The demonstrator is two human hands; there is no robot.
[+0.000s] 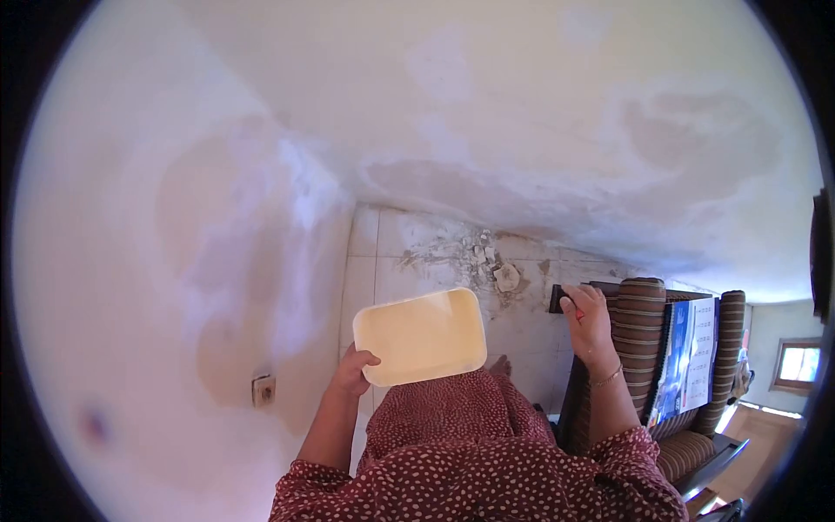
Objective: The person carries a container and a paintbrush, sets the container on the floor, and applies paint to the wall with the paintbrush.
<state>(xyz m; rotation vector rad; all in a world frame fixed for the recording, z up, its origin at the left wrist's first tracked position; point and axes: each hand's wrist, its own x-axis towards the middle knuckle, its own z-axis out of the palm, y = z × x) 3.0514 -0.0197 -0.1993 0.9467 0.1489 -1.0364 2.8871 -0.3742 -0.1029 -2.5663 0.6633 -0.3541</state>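
Note:
My left hand [355, 370] grips a pale yellow shallow tray [420, 337] by its lower left corner, thumb over the rim. The tray is tilted towards me, and its inside shows nothing lying in it. My right hand [588, 324] is raised beside the striped sofa, with its fingers curled. A small red patch shows at its fingers, and a dark block-like piece [557, 298] lies just left of the fingertips. Whether that piece is in my hand or part of the furniture behind, I cannot tell.
Broken plaster bits [484, 252] and a pale round lump [506, 277] lie on the tiled floor by the wall. The patched wall [522, 104] rises ahead. A socket [263, 391] is on the left wall. The striped sofa [639, 348] at right bears a printed calendar-like sheet [687, 357].

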